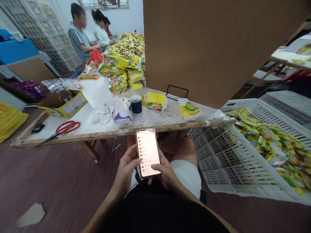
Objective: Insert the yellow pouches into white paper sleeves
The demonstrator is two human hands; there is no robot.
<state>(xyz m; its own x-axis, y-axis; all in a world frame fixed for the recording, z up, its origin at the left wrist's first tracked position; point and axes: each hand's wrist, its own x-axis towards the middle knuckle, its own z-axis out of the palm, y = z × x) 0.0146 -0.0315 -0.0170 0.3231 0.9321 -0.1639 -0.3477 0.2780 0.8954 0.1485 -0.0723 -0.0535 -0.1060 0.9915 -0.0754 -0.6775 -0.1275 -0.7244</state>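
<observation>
Over my lap, a smartphone [148,152] with a bright screen showing a list is held upright between both hands. My left hand [128,166] wraps its left edge, the thumb resting near the screen's side. On the other edge, my right hand [166,170] grips the phone, its thumb lying over the lower part of the screen. Fingers behind the phone are mostly hidden. Just beyond it runs the table's wooden edge [115,132], with a dark mug [136,105], a tissue pack [122,114] and a yellow box [155,101] on top.
Red-handled scissors [66,127] and an open carton [65,104] lie at the table's left. A large brown board [206,43] stands at the right. Beside me, a white crate [210,165] holds yellow packets [273,143]. Several people sit behind a packet heap [129,42].
</observation>
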